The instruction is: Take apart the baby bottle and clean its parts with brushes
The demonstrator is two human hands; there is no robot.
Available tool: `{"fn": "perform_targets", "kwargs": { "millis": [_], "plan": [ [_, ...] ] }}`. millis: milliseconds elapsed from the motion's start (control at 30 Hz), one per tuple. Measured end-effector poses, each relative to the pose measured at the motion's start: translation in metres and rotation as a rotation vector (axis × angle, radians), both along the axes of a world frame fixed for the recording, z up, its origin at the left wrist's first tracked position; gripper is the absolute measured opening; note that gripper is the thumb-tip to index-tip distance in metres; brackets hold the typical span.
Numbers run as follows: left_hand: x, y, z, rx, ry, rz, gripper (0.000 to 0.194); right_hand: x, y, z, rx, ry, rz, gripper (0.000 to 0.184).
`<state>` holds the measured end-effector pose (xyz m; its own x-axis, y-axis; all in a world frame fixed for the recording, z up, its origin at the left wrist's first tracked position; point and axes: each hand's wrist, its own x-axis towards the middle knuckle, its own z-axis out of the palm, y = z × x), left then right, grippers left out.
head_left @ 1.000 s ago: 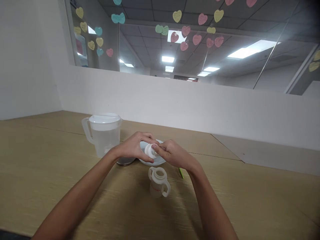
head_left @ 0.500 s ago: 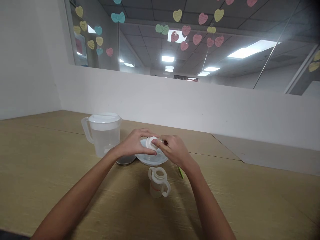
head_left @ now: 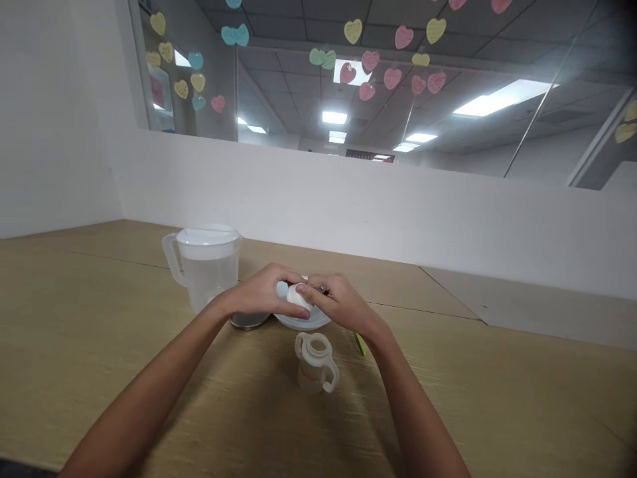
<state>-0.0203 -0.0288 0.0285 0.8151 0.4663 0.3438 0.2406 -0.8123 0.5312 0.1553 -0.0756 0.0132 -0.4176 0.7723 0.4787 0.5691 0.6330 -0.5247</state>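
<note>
Over the bowl, my left hand [head_left: 269, 292] curls its thumb and fingers around a white bottle cap [head_left: 297, 296]. My right hand [head_left: 338, 300] meets it from the other side, its thumb pressed on the same cap. Something small and clear shows by the right fingers; I cannot make out what it is. Nearer to me a baby bottle [head_left: 312, 375] with two handles stands upright on the table, its mouth uncovered. Beneath both hands sits a pale bowl [head_left: 303, 324], partly hidden by them.
To the left stands a clear lidded pitcher [head_left: 209, 265] with a handle. A round metal-topped object [head_left: 249, 322] lies between it and the bowl. A thin green item [head_left: 360, 344] rests beside my right wrist. A white wall [head_left: 318, 206] with a window closes off the table's back.
Both hands have come down slightly and closer together. The cap has turned and dropped a little with them, while the bottle and pitcher have stayed put.
</note>
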Motion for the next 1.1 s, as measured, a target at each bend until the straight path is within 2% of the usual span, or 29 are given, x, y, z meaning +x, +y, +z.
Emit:
{"fn": "perform_targets", "kwargs": {
  "millis": [133,333,533,1100],
  "plan": [
    [-0.0042,0.0014,0.0025,-0.049,0.044,-0.072,0.027,0.0002,-0.0052,0.0034,-0.025,-0.028,0.066,0.035],
    [-0.0054,0.0047,0.0028,-0.121,0.076,-0.201,0.024,0.0004,-0.0068,0.0047,-0.054,-0.136,0.074,0.035],
    [-0.0048,0.0069,0.0005,-0.153,0.092,-0.240,0.023,0.0018,-0.0070,0.0051,-0.071,-0.163,0.110,0.036],
    [-0.0050,0.0034,0.0024,-0.191,0.047,-0.313,0.021,0.0050,-0.0050,0.0056,-0.132,-0.057,0.234,0.040]
  ]
}}
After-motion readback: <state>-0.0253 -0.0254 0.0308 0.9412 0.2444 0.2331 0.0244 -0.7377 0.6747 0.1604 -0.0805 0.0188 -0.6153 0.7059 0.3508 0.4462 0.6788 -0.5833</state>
